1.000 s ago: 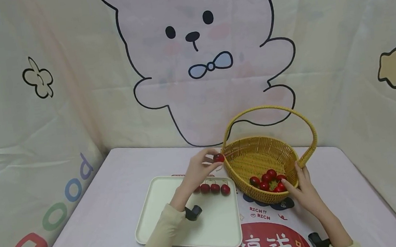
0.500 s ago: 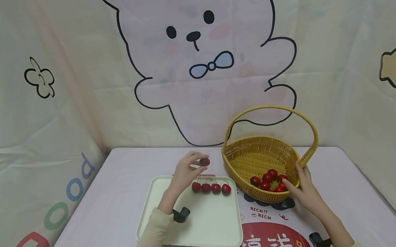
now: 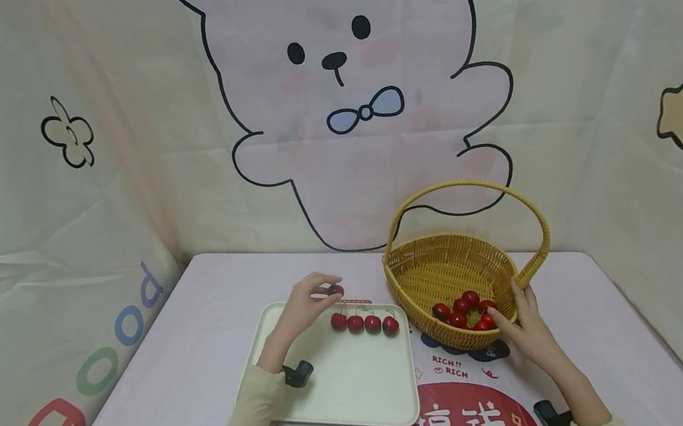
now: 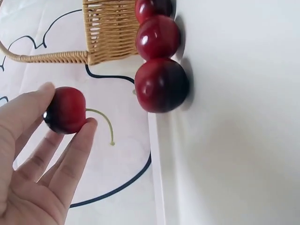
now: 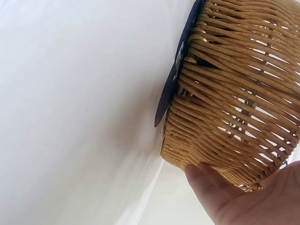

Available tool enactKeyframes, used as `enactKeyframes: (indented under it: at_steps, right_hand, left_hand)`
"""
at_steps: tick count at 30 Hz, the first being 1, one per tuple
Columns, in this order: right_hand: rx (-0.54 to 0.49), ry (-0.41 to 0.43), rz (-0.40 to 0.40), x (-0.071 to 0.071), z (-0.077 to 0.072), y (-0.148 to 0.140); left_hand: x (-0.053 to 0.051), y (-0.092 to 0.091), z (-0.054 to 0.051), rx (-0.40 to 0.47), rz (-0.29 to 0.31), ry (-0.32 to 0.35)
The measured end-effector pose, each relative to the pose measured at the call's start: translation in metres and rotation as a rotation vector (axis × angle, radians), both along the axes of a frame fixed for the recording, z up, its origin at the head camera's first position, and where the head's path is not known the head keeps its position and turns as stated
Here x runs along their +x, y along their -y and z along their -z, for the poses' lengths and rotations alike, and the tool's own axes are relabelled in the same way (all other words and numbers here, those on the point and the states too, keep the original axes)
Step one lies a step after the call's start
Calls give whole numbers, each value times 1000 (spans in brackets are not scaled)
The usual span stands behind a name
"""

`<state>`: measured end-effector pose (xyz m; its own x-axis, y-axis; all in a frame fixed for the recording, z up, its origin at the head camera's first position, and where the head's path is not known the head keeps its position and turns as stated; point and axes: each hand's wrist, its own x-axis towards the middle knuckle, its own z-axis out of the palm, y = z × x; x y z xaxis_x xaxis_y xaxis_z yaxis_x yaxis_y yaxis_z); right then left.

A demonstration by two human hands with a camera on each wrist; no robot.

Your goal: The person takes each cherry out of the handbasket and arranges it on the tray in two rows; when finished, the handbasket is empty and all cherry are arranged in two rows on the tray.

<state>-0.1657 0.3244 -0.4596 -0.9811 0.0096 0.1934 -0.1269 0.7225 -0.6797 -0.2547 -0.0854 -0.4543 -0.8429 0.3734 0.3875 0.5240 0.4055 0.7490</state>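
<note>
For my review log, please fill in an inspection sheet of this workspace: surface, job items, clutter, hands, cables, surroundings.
Surface: pale tabletop with printed lettering.
Job items: stemmed cherry held off the surface; four cherries in a row on the cream tray; several loose cherries in the wicker basket.
Clutter: nothing seen.
Hands: left hand pinches the stemmed cherry between its fingers; right hand holds the basket's side near the handle.
Cables: nothing seen.
Surroundings: backdrop printed with a cartoon animal.

Left hand (image 3: 305,306) pinching a cherry (image 3: 336,289) near the tray (image 3: 353,385)
Four cherries (image 3: 372,323) are lying in the tray; right of it, the right hand (image 3: 528,326) is gripping the basket (image 3: 441,266).
</note>
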Motion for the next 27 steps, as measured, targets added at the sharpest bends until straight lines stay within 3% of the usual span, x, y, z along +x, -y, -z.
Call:
enactKeyframes:
  at_steps: [6,10,21,27]
  right_hand:
    - [-6,0,-7,2,-1,0]
    - [-2,0,-5,2,-2,1]
    - [6,1,3,1,-2,1]
    - [1,1,1,1,-1,1]
  left_hand:
    - [-4,8,9,-55,68,84]
    - [-3,13,9,-85,111,134]
    - [-4,22,14,-253,107,94]
    - [-2,22,12,-268,149,172]
